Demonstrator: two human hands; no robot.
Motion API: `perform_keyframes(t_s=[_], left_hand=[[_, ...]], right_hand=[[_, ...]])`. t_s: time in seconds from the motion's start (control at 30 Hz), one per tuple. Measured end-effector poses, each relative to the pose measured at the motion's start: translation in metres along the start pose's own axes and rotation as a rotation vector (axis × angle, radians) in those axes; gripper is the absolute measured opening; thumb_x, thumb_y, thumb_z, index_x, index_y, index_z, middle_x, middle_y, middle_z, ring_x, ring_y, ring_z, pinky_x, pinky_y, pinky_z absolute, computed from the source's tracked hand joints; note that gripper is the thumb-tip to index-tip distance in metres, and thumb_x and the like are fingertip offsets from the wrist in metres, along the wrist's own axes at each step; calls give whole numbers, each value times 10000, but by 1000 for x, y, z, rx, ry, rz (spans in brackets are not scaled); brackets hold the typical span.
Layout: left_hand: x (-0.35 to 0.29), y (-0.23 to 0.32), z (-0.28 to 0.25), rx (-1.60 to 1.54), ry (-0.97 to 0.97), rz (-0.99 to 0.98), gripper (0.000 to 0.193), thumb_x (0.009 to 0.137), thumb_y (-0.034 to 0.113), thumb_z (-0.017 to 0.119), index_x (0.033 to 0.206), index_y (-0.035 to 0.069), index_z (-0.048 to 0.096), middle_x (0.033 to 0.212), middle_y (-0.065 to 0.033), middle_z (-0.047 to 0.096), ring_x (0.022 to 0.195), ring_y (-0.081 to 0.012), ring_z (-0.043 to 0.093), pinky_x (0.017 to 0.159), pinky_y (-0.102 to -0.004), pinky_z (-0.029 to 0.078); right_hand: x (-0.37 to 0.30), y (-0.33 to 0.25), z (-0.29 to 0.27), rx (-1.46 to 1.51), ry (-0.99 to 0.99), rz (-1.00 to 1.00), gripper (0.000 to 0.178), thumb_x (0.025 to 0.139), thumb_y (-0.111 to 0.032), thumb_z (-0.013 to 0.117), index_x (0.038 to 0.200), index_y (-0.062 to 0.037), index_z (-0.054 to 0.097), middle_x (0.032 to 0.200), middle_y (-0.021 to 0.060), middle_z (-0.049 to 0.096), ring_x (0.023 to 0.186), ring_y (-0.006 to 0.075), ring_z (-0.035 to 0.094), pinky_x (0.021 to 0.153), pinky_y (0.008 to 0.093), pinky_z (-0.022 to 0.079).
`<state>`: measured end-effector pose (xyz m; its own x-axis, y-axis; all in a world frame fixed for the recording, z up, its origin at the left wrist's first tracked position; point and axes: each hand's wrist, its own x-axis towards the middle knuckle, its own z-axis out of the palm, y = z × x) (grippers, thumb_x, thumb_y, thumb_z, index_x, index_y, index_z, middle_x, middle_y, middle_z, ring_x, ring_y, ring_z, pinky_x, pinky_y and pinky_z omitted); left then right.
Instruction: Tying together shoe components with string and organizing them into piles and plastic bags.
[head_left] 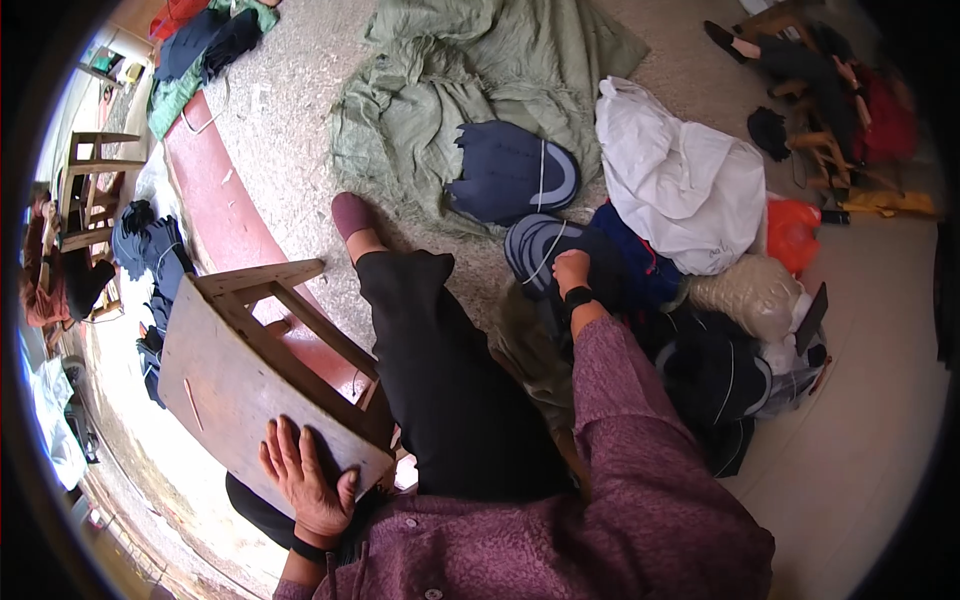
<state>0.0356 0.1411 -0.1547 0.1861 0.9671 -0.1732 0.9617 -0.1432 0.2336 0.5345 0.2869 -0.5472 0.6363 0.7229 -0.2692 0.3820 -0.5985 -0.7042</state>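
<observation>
My left hand (311, 484) lies flat with fingers spread on the worn top of a wooden stool (235, 385). My right hand (572, 268) is closed at the edge of a string-tied bundle of dark gloves (530, 247) with grey cuffs; its fingertips are hidden. A similar tied glove bundle (510, 172) rests just beyond it on a green woven sheet (420, 85). Another tied bundle (707, 368) lies to the right of my right forearm.
A white sack (680, 175) bulges beyond my right hand, with an orange bag (792, 235) and a tan wrapped roll (748, 293) nearby. More dark gloves (160, 250) hang at left beyond the stool. One person (860, 100) sits at far right, another (60, 270) at far left.
</observation>
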Motion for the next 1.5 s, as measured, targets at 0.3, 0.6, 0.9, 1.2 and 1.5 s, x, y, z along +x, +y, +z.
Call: perform_keyframes(t_s=[0.3,0.6,0.9,1.2,1.5], left_hand=[[-23,-15,-8,105,-83,-77,753,905,580,389,1430,55,268,1459,-279,246,1339,-476,240,1060,-625,156],[-21,-14,-9,83,-85,-76,762,896,589,405,1427,56,282,1459,-283,245,1337,-477,246,1058,-626,154],[-19,-10,-10,77,-22,-122,700,894,587,406,1367,72,382,1442,-259,309,1351,-434,269,1088,-594,127],[-18,-6,-16,99,-8,-96,665,912,519,424,1390,61,354,1455,-244,303,1353,-420,275,1093,-556,137],[-16,-4,-13,99,34,-84,658,899,514,445,1357,43,398,1446,-228,329,1359,-400,274,1100,-540,129]], right_hand=[[-42,-108,67,-609,-159,162,192,773,-150,577,820,2,684,916,236,661,888,393,642,766,441,520],[-34,-116,56,-587,-58,135,168,789,-139,570,843,-6,658,832,182,680,734,336,669,614,434,518],[-50,-144,-33,442,-556,612,202,799,-134,582,636,-108,466,556,-20,393,375,88,320,347,261,224],[-80,-201,-83,740,-426,222,326,872,-122,539,596,-163,371,532,-73,302,395,60,301,359,249,216],[-75,-273,-67,552,-587,-245,241,895,-163,545,682,-65,489,576,-38,419,508,56,382,472,242,301]])
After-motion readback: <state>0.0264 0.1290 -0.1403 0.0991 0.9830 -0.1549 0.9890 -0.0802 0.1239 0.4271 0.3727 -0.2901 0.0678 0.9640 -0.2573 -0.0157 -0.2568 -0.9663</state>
